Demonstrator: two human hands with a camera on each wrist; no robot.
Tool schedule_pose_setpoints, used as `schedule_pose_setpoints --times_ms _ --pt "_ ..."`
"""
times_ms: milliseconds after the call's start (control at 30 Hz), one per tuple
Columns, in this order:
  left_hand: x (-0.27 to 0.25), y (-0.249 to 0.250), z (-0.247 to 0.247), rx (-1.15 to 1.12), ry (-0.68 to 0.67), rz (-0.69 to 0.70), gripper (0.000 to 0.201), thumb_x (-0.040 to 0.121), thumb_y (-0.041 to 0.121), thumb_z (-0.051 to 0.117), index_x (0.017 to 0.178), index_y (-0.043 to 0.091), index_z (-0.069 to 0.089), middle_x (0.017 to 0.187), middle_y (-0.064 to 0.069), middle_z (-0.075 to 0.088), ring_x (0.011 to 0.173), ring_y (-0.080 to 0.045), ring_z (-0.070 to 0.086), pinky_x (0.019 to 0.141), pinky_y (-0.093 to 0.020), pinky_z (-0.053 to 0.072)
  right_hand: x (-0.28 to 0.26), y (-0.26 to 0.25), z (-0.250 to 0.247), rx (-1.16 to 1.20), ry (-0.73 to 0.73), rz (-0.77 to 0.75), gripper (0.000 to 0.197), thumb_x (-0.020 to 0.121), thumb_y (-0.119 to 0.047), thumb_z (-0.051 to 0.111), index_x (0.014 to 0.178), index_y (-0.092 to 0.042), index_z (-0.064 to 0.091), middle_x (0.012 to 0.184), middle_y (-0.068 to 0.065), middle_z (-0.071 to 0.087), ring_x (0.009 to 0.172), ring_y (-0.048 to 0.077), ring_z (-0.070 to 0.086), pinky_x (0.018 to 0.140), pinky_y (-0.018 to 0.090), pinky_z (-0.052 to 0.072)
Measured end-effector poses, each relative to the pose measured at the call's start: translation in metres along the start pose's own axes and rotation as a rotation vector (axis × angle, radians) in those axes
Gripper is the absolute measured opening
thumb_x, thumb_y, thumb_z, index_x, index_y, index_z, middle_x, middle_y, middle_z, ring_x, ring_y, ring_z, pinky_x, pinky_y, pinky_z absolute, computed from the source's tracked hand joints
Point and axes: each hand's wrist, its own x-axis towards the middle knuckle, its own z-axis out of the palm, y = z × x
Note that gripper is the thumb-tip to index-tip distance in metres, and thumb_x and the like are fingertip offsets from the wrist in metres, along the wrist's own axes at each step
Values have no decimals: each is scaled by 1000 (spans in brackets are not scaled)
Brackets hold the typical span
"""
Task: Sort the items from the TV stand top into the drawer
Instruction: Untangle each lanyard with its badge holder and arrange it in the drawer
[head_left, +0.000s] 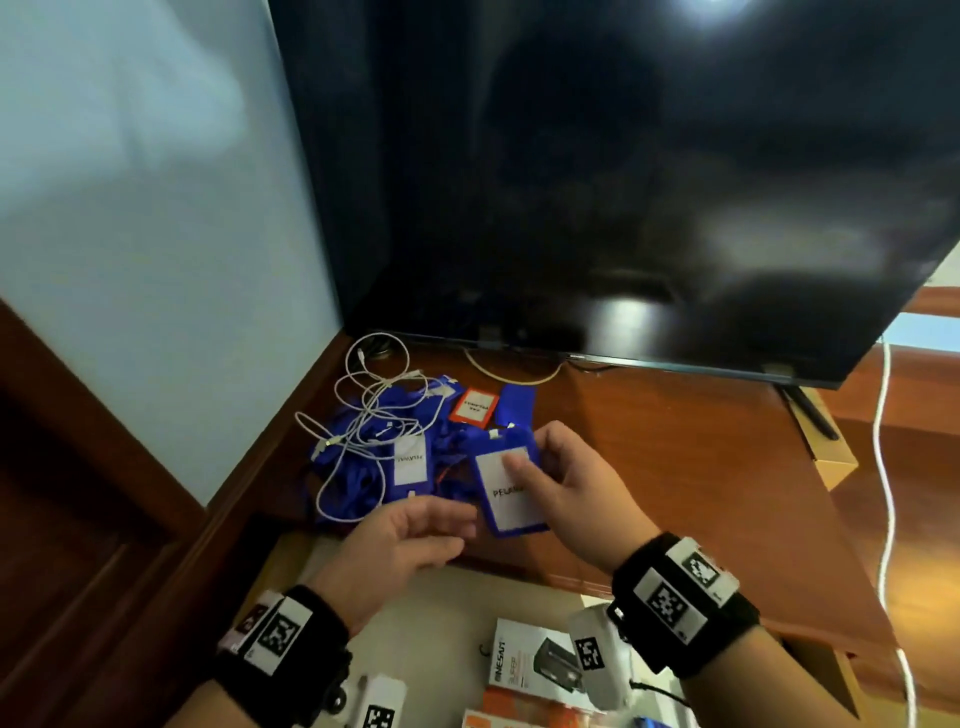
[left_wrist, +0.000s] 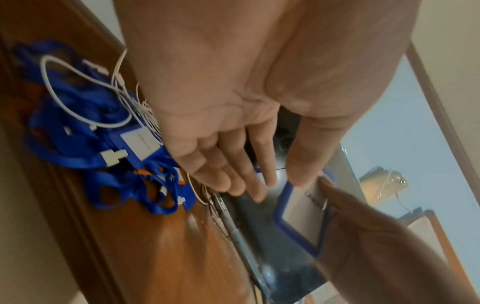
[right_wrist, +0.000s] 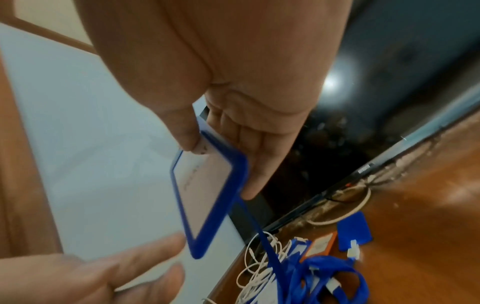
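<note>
My right hand (head_left: 535, 457) pinches a blue badge holder (head_left: 511, 493) with a white card, thumb on its face, lifted just above the TV stand top (head_left: 675, 467). Its blue lanyard (right_wrist: 270, 246) trails down into a pile of blue lanyards (head_left: 363, 467) tangled with a white cable (head_left: 363, 405). My left hand (head_left: 441, 525) is open and holds nothing, its fingers (left_wrist: 241, 179) close to the holder's lower left edge (left_wrist: 283, 216); contact is unclear. An orange badge holder (head_left: 474, 407) and another blue one (head_left: 517, 402) lie behind. The open drawer (head_left: 457, 613) is below.
A large dark TV (head_left: 623, 182) stands at the back of the stand, with a wall (head_left: 156, 234) on the left. Boxes (head_left: 535, 654) lie in the drawer. A white cord (head_left: 883, 467) hangs at the right.
</note>
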Motion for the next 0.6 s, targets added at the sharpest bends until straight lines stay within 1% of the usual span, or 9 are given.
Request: schedule_pose_setpoints --times_ms 67,133,233,300,333,400,467,533,600 --pt "-1 -3 -2 76 180 22 36 91 5 75 119 26 70 109 -2 76 111 -25 69 82 -21 53 -6 -9 -7 -78 -5 -76 13 100 -38 62 102 -25 60 95 -3 75 81 8 73 72 35 63" --pt "1 4 -5 163 286 75 55 86 17 82 130 41 59 123 12 65 116 -12 63 88 -19 49 -13 -25 -16 -175 -67 -148 12 101 -43 56 109 -34 60 95 -10 73 81 4 71 68 28 60" --pt "20 19 -10 326 237 210 89 78 39 87 147 57 35 144 23 44 131 2 43 106 -28 40 -17 -57 -29 -264 -103 -251 19 102 -47 52 118 -40 59 98 -15 71 83 2 71 65 23 58" --pt "43 29 -10 456 183 318 81 76 50 84 144 53 40 145 20 45 132 1 44 111 -30 38 -17 -82 -39 -285 -43 -326 16 103 -44 53 117 -40 60 95 -16 70 79 4 70 60 18 54" --pt "55 33 -7 524 162 348 64 79 53 81 134 50 49 139 18 51 128 0 49 111 -29 40 -17 -96 -43 -275 6 -352 14 103 -42 54 115 -40 60 92 -14 70 74 6 70 56 18 53" --pt "79 37 -3 621 127 355 36 86 59 70 118 46 59 122 14 62 117 -7 59 105 -32 45 -16 -120 -54 -224 95 -369 10 104 -39 54 112 -39 60 86 -6 67 61 15 68 43 27 53" --pt "97 44 -2 671 94 311 21 97 54 60 102 36 70 97 14 66 102 -13 65 91 -32 48 -13 -140 -63 -206 178 -383 11 105 -39 53 114 -38 59 81 -1 65 59 22 68 40 35 53" --pt "108 53 -8 666 93 273 29 105 43 51 85 31 68 77 15 63 83 -17 65 77 -32 46 -9 -151 -71 -176 226 -371 10 105 -37 53 114 -35 58 76 5 67 58 29 69 44 38 55" --pt "110 71 -21 542 149 277 34 109 35 47 84 27 68 76 12 66 75 -14 65 75 -31 48 -7 -155 -79 -82 203 -328 12 106 -31 54 117 -29 55 77 11 69 60 33 73 47 42 58"
